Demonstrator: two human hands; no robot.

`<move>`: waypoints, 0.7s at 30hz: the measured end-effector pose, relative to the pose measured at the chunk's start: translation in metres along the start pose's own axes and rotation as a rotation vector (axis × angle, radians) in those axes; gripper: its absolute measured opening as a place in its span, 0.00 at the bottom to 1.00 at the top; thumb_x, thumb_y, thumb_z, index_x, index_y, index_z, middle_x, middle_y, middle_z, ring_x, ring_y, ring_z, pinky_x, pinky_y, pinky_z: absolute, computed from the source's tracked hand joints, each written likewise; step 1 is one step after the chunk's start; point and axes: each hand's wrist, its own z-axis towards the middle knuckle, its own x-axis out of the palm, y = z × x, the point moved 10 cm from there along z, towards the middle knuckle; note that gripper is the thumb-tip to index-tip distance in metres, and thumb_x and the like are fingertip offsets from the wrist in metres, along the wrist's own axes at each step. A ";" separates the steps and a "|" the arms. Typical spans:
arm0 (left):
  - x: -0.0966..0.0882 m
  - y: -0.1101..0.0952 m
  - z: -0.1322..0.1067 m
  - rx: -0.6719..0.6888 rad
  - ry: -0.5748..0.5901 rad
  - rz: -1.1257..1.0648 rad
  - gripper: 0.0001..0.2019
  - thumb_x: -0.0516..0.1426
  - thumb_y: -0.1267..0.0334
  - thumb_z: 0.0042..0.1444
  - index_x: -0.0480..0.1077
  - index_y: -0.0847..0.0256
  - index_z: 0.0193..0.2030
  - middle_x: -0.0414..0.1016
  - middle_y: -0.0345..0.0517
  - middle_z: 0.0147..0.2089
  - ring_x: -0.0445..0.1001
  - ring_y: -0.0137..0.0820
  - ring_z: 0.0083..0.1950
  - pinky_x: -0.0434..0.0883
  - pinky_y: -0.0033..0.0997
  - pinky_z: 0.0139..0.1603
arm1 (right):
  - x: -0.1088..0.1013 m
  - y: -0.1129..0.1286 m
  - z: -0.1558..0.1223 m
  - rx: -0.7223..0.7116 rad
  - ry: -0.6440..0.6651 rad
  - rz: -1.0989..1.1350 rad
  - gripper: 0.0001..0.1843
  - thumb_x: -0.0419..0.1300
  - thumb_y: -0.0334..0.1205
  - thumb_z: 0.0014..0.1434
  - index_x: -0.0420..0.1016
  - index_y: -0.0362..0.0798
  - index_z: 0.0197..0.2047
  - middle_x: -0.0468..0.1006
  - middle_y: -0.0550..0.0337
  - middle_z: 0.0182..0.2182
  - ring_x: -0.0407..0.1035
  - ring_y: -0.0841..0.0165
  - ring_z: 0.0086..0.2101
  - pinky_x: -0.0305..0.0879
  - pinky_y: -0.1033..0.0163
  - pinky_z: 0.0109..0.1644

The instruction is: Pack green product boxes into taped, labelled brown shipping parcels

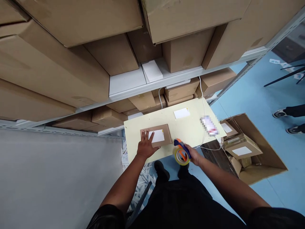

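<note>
A small brown cardboard parcel (164, 132) with a white label lies on a pale yellow table (190, 127). My left hand (145, 145) rests flat on the parcel's left end, fingers spread. My right hand (193, 155) grips a tape dispenser (181, 152) with an orange and blue handle and a yellow roll, just off the table's near edge, to the right of the parcel.
A white label sheet (181, 113) and a blurred item (209, 125) with a white cable lie on the table. An open carton (252, 149) of small parcels stands on the blue floor at right. Shelves stacked with big cartons (71, 63) loom behind. Another person's feet (286, 121) are far right.
</note>
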 end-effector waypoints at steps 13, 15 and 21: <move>0.010 -0.039 -0.036 0.221 0.007 0.082 0.49 0.65 0.40 0.55 0.51 0.53 0.78 0.43 0.59 0.80 0.46 0.59 0.78 0.52 0.61 0.74 | 0.039 0.094 0.038 -0.026 0.024 0.075 0.21 0.55 0.54 0.69 0.76 0.44 0.45 0.84 0.53 0.31 0.79 0.61 0.32 0.79 0.55 0.42; 0.009 -0.032 -0.024 0.235 -0.043 0.074 0.50 0.62 0.36 0.55 0.51 0.55 0.78 0.39 0.59 0.81 0.41 0.60 0.79 0.47 0.64 0.74 | 0.043 0.115 0.042 -0.034 0.004 0.005 0.20 0.58 0.54 0.67 0.76 0.43 0.44 0.84 0.52 0.31 0.78 0.62 0.31 0.79 0.56 0.40; 0.022 -0.029 -0.015 0.205 -0.118 -0.022 0.53 0.59 0.31 0.55 0.49 0.60 0.78 0.34 0.62 0.81 0.46 0.62 0.78 0.51 0.61 0.74 | 0.039 0.118 0.045 -0.068 -0.026 -0.070 0.21 0.58 0.55 0.68 0.77 0.44 0.44 0.84 0.52 0.32 0.78 0.62 0.31 0.79 0.57 0.38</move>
